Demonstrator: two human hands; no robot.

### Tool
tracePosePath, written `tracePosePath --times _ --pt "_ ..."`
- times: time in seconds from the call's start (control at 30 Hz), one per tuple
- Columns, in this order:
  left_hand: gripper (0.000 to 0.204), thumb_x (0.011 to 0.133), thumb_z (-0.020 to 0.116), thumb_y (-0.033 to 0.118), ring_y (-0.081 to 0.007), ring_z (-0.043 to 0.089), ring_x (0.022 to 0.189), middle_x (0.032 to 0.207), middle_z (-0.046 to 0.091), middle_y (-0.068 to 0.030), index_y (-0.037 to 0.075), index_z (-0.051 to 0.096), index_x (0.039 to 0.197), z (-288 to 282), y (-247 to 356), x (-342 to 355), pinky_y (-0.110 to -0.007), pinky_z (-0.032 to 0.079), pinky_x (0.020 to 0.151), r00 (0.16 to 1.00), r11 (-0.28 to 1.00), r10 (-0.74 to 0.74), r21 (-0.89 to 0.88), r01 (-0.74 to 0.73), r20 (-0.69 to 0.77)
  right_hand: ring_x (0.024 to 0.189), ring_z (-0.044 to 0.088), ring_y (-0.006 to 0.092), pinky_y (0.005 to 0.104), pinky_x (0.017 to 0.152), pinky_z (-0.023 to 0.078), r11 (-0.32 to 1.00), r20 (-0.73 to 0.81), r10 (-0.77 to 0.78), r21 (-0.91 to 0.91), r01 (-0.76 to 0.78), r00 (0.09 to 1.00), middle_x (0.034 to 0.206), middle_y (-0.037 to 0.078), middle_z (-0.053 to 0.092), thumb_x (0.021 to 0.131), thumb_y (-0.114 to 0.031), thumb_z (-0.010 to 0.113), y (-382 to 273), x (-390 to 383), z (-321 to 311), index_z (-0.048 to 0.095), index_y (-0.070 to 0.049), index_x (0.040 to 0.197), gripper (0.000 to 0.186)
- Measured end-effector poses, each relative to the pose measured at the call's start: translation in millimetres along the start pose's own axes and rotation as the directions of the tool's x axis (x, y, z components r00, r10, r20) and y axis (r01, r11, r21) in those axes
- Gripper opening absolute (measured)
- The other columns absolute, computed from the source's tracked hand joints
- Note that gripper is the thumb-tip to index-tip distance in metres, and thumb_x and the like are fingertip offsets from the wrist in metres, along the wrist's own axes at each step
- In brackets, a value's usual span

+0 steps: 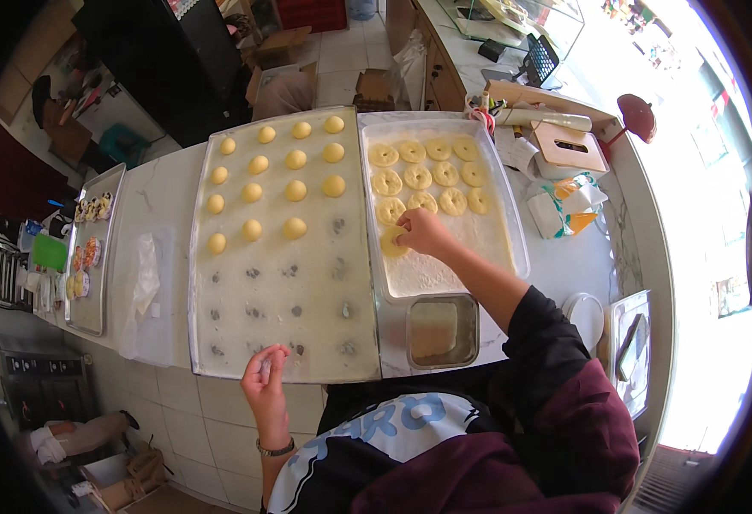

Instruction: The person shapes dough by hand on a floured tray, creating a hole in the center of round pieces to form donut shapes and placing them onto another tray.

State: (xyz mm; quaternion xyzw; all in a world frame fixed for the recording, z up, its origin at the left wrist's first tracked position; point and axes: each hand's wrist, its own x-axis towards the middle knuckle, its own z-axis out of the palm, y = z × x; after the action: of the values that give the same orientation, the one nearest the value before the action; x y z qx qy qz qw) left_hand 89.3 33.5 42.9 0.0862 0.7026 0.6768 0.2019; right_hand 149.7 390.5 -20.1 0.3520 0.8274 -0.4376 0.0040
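Observation:
My right hand [423, 233] reaches into a white plastic tub [522, 236], its fingers closed at the edge of a flat yellow dough round [393, 242]. Rows of dough rings [418, 176] with small centre holes lie beyond it on the floured bottom. My left hand [266, 377] hovers over the near edge of a large metal tray [256, 343], fingers curled together with nothing visible in them. Several smooth dough balls [295, 190] sit on the tray's far part; dark round marks dot its near part.
A square container [442, 332] with a pale layer inside stands before the tub. To the right are a wooden-lidded tissue box [567, 147], a flour-like packet [566, 206] and a round white lid [583, 317]. A narrower tray [93, 295] holds packed food at left. A person's arm [68, 111] shows far left.

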Motion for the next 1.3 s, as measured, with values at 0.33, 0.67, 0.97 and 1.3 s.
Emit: tracePosePath --times 0.33,0.67,0.97,1.3 --pt "0.017 0.086 0.059 0.009 -0.0142 0.059 0.086 0.089 0.062 -0.0094 -0.004 0.058 0.097 9 5 6 -0.027 0.046 0.081 0.999 0.999 -0.033 -0.035 0.033 0.017 0.081 0.062 0.0277 0.0342 0.073 0.049 0.989 -0.077 -0.138 -0.067 0.133 0.987 0.084 0.015 0.064 0.064 -0.008 0.06 19 -14 -5 0.063 0.002 0.092 0.03" --pt "0.018 0.087 0.058 0.012 -0.015 0.06 0.084 0.088 0.062 -0.0091 -0.003 0.058 0.097 9 1 16 -0.028 0.047 0.079 0.994 1.0 -0.019 -0.02 0.022 0.103 0.074 0.063 0.0239 0.0319 0.067 0.049 0.985 -0.14 -0.165 0.029 0.171 0.976 0.078 0.014 0.064 0.07 -0.01 0.062 -30 -91 -54 0.065 -0.001 0.091 0.023" --pt "0.016 0.086 0.058 0.013 -0.0189 0.061 0.085 0.09 0.063 -0.0098 0.0 0.06 0.096 11 -12 64 -0.03 0.048 0.079 0.89 0.911 -0.221 -0.242 0.334 0.398 0.075 0.06 0.0355 0.0408 0.068 0.048 0.925 0.041 -0.058 -0.374 0.07 0.997 0.073 0.018 0.062 0.069 -0.009 0.057 -14 -183 32 0.064 -0.003 0.074 0.011" --pt "0.017 0.087 0.055 0.019 -0.0236 0.062 0.09 0.09 0.065 -0.0095 0.004 0.061 0.092 -8 -9 122 -0.036 0.048 0.086 0.517 0.466 -0.499 -0.288 0.837 0.695 0.077 0.059 0.0379 0.0432 0.072 0.047 0.907 -0.32 0.085 -0.368 -0.207 0.944 0.076 0.022 0.061 0.067 -0.008 0.055 -23 -185 59 0.064 0.0 0.074 0.014"
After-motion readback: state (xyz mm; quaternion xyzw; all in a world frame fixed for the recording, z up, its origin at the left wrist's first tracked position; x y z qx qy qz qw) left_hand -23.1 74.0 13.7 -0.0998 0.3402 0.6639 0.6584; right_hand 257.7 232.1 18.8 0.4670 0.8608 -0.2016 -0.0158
